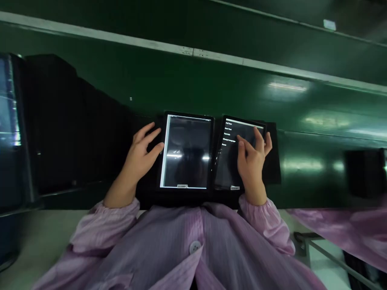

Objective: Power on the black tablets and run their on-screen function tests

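Two tablets lie side by side in front of me on a dark surface. The left tablet (189, 153) has a mostly dark screen with a bright white strip down its left side. My left hand (143, 151) is at that tablet's left edge, fingers spread, holding nothing. On the right tablet (228, 161), which is slightly turned, a short list of white text lines shows on black. My right hand (253, 155) is over this screen with its index finger extended to the glass near the list; its other fingers are apart. Each tablet bears a small white label at its bottom edge.
A green work surface (196, 88) spreads ahead, crossed by a pale strip (127, 39). Dark boxy objects (54, 129) stand at left beside a lit screen (7, 112). Another dark object (363, 169) is at right, near a person's pink sleeve (347, 225).
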`<act>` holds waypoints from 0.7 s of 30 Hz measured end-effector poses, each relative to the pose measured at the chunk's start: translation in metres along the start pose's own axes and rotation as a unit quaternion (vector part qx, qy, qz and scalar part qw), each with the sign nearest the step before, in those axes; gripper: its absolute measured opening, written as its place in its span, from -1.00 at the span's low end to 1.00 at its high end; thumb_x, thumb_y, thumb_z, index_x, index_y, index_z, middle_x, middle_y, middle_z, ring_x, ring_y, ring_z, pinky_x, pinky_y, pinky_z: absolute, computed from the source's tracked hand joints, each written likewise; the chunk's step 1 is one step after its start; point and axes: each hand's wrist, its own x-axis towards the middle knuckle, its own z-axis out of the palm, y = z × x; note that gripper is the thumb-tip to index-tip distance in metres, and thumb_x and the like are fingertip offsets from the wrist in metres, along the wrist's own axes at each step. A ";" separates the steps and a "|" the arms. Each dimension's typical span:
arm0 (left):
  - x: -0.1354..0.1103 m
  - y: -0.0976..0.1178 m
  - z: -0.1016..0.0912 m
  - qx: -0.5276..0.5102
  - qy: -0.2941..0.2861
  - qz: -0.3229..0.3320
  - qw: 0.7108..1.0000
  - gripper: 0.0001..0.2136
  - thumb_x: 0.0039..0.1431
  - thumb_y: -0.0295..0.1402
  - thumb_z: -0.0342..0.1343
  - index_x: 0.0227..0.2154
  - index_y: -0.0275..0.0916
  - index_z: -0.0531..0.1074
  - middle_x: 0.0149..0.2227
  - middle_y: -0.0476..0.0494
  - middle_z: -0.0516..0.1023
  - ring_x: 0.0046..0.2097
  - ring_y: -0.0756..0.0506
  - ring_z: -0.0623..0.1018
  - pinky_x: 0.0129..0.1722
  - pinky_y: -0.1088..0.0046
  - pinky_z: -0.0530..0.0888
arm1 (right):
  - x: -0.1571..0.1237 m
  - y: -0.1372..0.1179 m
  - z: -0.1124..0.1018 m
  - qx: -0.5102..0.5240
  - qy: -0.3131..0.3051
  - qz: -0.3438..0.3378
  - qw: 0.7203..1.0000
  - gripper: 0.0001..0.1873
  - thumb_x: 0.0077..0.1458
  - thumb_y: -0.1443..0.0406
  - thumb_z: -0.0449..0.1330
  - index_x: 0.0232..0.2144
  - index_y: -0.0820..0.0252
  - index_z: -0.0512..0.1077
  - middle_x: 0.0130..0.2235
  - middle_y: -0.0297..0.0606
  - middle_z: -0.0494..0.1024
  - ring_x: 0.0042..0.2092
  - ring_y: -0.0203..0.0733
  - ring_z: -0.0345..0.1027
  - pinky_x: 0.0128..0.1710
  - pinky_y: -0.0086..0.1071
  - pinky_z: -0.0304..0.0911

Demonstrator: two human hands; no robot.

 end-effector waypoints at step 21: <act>0.039 0.012 0.012 -0.004 0.064 -0.003 0.998 -0.70 0.30 -0.19 0.21 0.03 -0.12 0.61 0.23 -0.14 0.57 0.38 -0.33 0.42 0.47 -0.13 0.34 | -0.014 -0.012 -0.052 0.074 -0.009 -0.141 0.987 -0.70 0.38 0.41 0.17 -0.30 0.08 0.68 -0.06 -0.26 0.72 0.21 0.07 0.49 0.11 -0.05 0.51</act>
